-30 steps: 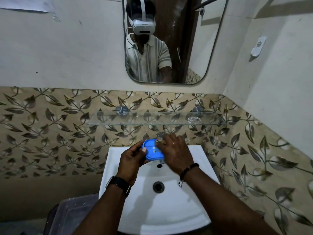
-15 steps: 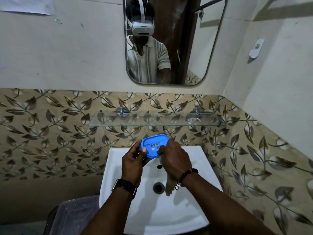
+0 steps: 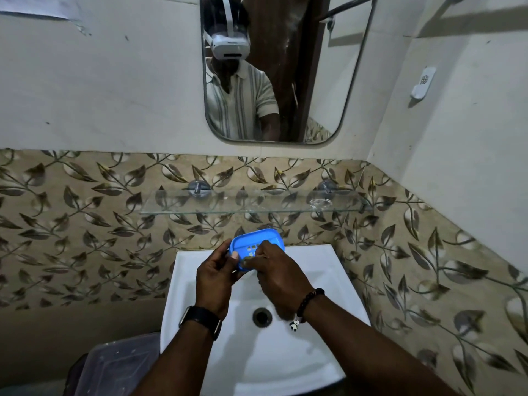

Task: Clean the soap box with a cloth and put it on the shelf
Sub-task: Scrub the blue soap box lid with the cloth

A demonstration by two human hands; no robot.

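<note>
Left hand [image 3: 217, 277]: grip clamped on blue soap box [image 3: 257, 247], tilted above sink [image 3: 328, 281].
Right hand [image 3: 281, 277]: grip closed on cloth [image 3: 248, 262], pressed inside box.
Glass shelf [image 3: 177, 205]: at 12 o'clock.

The scene is sitting in dim, flat indoor light with a cool, greyish cast. The white sink [image 3: 320, 270] at lower centre is showing as the brightest area, and both forearms are laying soft shadows over its basin. The lower left corner is sinking into near-black, hiding detail in the plastic bin [image 3: 123, 364]. Hard-edged shadows are slanting across the upper right wall. The glass shelf [image 3: 251, 208] is catching faint pale reflections along its front edge. Wide-angle distortion is bending the tile border and the mirror [image 3: 285, 70] edges outward. The right hand [image 3: 281, 277] is looking slightly smeared by motion.
</note>
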